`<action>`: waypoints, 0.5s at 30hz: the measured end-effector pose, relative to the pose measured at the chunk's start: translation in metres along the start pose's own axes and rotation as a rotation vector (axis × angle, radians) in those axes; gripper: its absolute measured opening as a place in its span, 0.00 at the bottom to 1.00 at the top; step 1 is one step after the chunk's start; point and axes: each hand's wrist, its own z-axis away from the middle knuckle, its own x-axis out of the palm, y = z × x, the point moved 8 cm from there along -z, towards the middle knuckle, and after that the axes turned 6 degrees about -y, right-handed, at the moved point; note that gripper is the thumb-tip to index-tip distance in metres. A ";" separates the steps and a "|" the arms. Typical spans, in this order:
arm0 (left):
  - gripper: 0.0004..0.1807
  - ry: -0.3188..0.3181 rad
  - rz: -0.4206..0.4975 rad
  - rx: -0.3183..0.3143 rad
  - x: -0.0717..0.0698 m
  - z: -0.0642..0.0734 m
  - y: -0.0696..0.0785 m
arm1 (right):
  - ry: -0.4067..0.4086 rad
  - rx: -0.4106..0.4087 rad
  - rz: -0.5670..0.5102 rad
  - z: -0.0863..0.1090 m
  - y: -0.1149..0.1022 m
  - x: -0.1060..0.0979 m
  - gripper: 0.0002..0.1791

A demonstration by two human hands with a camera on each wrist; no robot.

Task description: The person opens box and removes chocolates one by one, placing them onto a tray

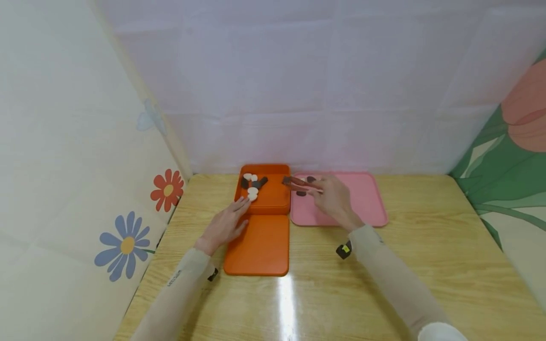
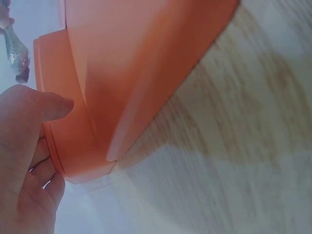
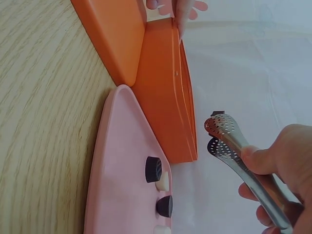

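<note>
One tongs pair (image 1: 300,182) in right hand (image 1: 334,199): long axis sideways, tips left.

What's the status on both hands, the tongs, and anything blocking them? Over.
Left hand gripping orange box. Right hand holding tongs, dark piece at their tips. More pieces on pink tray. No obstruction visible.

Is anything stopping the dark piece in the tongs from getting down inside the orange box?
Nothing visible is in the way. The right hand holds the tongs with the dark piece above the orange box, near its right side. The other pieces inside lie left of there, and the left hand is at the front left corner.
</note>
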 end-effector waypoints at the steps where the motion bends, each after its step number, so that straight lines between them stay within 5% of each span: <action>1: 0.35 -0.001 0.001 0.001 0.000 0.000 0.000 | -0.001 0.006 -0.001 0.002 0.002 -0.001 0.13; 15: 0.35 0.035 -0.002 0.019 -0.004 0.002 0.004 | -0.019 0.053 -0.019 0.017 0.029 -0.005 0.16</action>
